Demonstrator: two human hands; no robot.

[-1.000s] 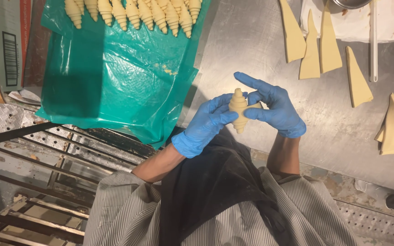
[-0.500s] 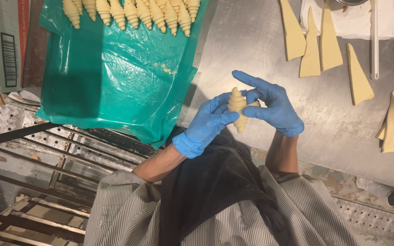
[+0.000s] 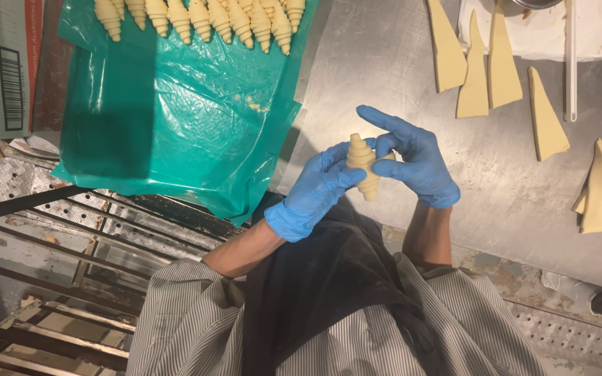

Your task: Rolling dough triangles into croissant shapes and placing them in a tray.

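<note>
We are pinching the pale rolled raw-dough croissant (image 3: 364, 166) between both blue-gloved hands, left hand (image 3: 318, 191) and right hand (image 3: 416, 159) closing on it equally, its long axis standing upright above the steel table (image 3: 384, 63)

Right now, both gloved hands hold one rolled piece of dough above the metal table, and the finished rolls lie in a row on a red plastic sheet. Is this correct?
Not quite. The plastic sheet is green, not red, as the head view shows. The rest stands: the left hand and the right hand hold one rolled piece of dough above the metal table, and the finished rolls lie in a row on that sheet.
</note>
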